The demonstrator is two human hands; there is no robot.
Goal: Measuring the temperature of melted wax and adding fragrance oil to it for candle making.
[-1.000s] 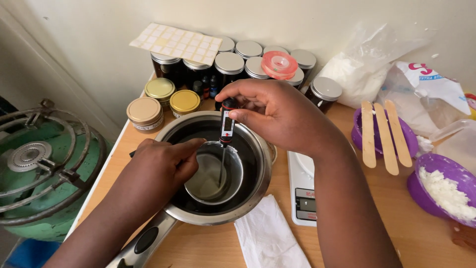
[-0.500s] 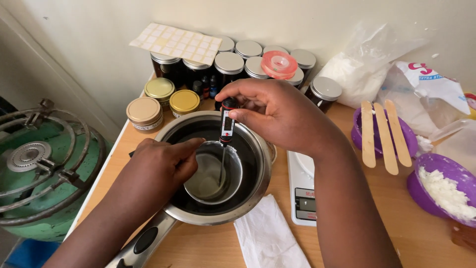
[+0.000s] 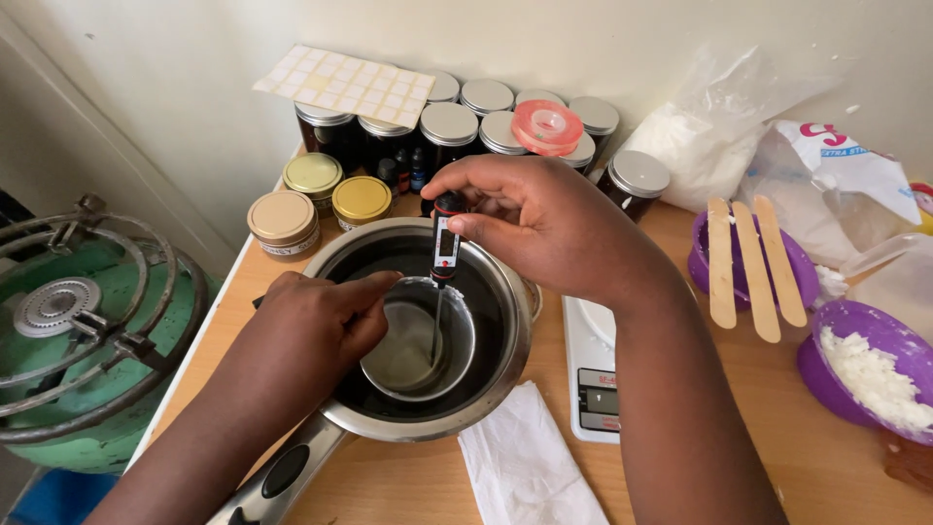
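Steel pan sits at the centre of the wooden table, its handle running off toward 7 o'clock and close to the table's left edge. Inside it stands a smaller metal cup holding pale liquid. The left hand rests over the pan's rim at 9 o'clock, fingers closed around the cup's near wall. The right hand hovers over the pan at 1 o'clock, thumb and fingers pinched together on the black head of a thermometer, which hangs upright with its thin probe dipping into the cup's liquid. Room around the pan is tight: lidded jars crowd it from 10 to 1 o'clock against the wall, with 3 gold-lidded tins just beside the rim at 10 o'clock. A white scale lies just beside the pan at 3 o'clock, and a folded white cloth lies at 5 o'clock, near the rim. Off the table's left edge at 9 o'clock stands a green gas burner. At 3 o'clock, well apart, 3 wooden sticks bridge a purple bowl, and another purple bowl holds white flakes near the right edge.
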